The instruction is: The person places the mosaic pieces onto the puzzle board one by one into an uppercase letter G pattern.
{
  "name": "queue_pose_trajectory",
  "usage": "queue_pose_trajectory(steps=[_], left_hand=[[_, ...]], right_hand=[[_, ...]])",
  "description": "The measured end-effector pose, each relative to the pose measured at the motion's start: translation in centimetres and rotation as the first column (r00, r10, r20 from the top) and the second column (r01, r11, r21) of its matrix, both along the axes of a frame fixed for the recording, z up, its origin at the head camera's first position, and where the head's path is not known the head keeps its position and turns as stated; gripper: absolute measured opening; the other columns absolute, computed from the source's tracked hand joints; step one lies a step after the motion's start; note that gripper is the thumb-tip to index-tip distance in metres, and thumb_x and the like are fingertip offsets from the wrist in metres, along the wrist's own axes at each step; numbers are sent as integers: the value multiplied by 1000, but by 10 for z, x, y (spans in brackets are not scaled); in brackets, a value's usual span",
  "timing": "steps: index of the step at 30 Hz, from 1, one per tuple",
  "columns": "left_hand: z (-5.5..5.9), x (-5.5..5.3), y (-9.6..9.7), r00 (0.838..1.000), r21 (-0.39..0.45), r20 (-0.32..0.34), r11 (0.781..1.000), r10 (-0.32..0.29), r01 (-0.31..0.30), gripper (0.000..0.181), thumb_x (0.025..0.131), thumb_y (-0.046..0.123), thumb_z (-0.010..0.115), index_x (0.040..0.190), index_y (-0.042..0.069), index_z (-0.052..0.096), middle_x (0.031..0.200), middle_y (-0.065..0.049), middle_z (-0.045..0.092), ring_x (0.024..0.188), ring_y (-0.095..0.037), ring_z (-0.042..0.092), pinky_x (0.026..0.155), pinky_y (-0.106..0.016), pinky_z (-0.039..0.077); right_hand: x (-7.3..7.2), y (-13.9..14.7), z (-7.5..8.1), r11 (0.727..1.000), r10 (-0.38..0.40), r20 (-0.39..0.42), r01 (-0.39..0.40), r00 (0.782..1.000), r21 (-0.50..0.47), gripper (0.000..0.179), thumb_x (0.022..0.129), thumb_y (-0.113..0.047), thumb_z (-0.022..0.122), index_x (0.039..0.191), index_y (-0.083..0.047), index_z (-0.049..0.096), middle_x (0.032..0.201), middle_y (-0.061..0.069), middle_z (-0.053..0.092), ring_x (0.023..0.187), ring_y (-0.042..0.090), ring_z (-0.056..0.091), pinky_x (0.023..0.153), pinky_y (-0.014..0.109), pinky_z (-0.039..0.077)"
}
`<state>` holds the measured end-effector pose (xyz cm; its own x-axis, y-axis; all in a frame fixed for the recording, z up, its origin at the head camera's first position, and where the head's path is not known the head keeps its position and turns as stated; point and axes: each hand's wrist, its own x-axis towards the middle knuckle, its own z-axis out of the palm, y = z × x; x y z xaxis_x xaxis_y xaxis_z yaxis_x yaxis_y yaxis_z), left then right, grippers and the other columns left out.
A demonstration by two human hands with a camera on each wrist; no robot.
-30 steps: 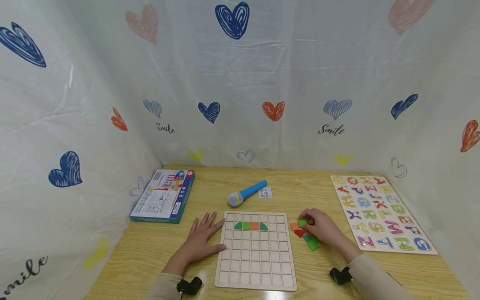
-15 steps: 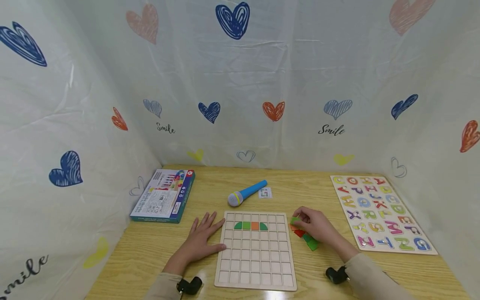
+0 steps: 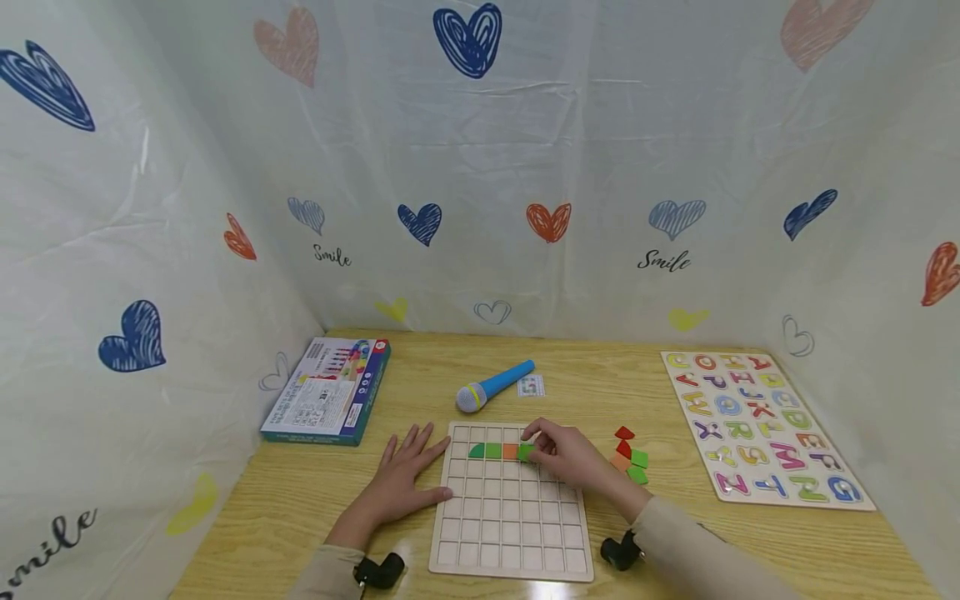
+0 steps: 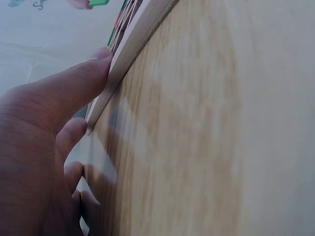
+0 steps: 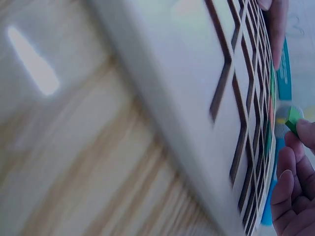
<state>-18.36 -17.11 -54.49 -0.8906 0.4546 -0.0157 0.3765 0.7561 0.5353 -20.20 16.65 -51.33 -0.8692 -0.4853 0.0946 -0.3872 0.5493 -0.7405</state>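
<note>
A light green square tile (image 3: 525, 452) is pinched between thumb and fingertips of my right hand (image 3: 566, 454). In the right wrist view that green tile (image 5: 292, 118) is held just above the wooden grid board (image 3: 510, 533). Along the board's upper row lie a dark green rounded piece (image 3: 477, 451), a green square (image 3: 492, 451) and an orange square (image 3: 510, 452). The row's right end is behind my right hand in the head view. My left hand (image 3: 402, 483) lies with spread fingers on the table, its thumb (image 4: 93, 69) and a finger touching the board's left edge.
Several red, orange and green pieces (image 3: 630, 458) lie right of the board. A blue toy microphone (image 3: 495, 386) and a small printed card (image 3: 530, 386) lie behind it. A letter puzzle board (image 3: 757, 425) is at right, a flat box (image 3: 326, 392) at left.
My right hand has carried the green tile left from the loose pieces to over the board's upper row. The loose pieces now lie farther right. My left hand stays put.
</note>
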Motion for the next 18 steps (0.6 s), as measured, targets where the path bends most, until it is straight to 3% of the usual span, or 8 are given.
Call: queue_pose_trajectory(steps=[8,18], left_hand=[[0,0,1,1000,-2,-9,1000,-1,1,82,90,62,65,159,25,39,169,-13,19,156,-37,6,122,-62,-5],[0,0,1,1000,-2,-16,1000,-4,4,82,90,61,66,158,24,40,168,-13,20,155,-38,7,122,-62,-4]], right_hand=[[0,-42,1,998,59,10,-59,998,25,14,98,-11,67,112,-15,68,84,-10,62,71,3,54,66,24,48],[-1,-71,-1,997,62,50,-64,997,38,13,97,-12,70,109,-17,68,79,-10,60,66,3,51,61,22,46]])
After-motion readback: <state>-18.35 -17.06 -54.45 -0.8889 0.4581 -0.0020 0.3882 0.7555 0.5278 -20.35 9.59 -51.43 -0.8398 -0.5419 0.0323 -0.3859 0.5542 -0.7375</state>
